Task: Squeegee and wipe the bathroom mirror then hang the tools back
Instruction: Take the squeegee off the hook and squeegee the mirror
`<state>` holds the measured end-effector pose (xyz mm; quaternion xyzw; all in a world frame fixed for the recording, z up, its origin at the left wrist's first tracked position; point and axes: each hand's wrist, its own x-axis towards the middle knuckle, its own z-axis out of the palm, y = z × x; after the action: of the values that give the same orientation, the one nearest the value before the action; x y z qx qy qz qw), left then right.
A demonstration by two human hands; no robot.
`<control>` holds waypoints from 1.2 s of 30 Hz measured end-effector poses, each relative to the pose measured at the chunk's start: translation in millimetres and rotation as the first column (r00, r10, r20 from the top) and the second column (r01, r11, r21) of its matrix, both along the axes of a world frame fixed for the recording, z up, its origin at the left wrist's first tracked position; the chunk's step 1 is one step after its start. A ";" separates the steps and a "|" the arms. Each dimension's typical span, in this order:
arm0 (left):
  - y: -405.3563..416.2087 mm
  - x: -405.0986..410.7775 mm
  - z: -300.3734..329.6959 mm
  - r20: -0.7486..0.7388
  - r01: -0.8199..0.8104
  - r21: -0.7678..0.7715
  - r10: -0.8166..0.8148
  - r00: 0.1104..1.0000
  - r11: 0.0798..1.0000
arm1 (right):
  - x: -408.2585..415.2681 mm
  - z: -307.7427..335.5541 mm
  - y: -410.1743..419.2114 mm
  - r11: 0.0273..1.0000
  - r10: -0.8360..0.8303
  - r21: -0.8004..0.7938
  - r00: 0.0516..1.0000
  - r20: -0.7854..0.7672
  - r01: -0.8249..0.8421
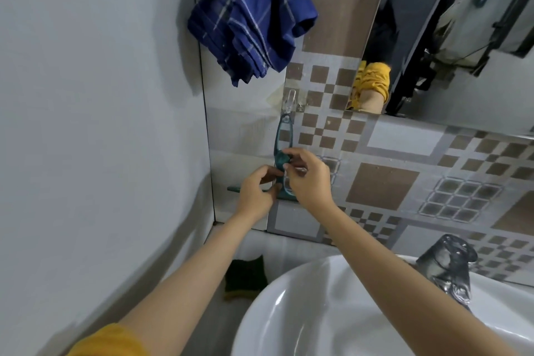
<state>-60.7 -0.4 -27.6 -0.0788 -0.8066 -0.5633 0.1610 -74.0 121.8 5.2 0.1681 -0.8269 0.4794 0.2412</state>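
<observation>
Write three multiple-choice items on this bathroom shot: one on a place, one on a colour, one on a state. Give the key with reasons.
1. Where does the squeegee hang?
A. On the tap
B. From a clear hook on the tiled wall
C. In the sink

2. What colour is the cloth?
A. Blue with pale checks
B. Red
C. Plain white

3. What are the hands doing?
A. Resting in the sink
B. Both at the squeegee handle
C. Wringing the cloth

Key: 1 B, its loop sits at the hook above the sink. 2 A, the cloth hanging above the hook is blue plaid. 3 B, the left hand and right hand meet at the handle.
</observation>
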 end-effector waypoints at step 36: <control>65.4 123.1 233.5 -0.173 0.350 -0.322 -0.418 0.892 0.880 | 140.9 232.2 171.4 0.548 0.375 0.828 0.848 -0.374 0.123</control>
<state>62.4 65.0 205.9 -0.3271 -0.8213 -0.4495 0.1278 66.9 293.2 237.4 0.4433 -0.8422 -0.0128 0.3066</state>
